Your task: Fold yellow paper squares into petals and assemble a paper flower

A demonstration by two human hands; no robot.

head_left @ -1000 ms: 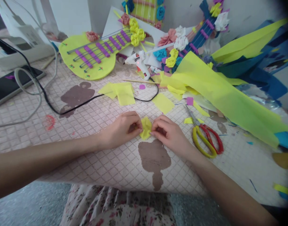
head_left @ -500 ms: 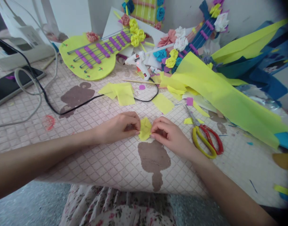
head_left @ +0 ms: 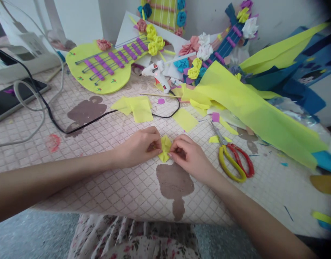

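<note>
A small folded piece of yellow paper lies between my two hands, just above the quilted cloth. My left hand pinches its left edge with thumb and forefinger. On the opposite edge, the fingertips of my right hand are closed in a pinch too. Creases run across the paper toward its middle. Beyond it rest loose yellow paper squares and another single square. Scissors with one yellow and one red handle lie to the right of my right hand, blades slightly apart.
A white glue gun stands at the back, its black cord crossing the table. Behind are a yellow guitar-shaped craft, a blue one and a long yellow paper sheet. A phone lies at left.
The paper's edges have been drawn inward, so it looks narrower and more creased. My hands have come slightly closer together. The whole view has shifted a little.
</note>
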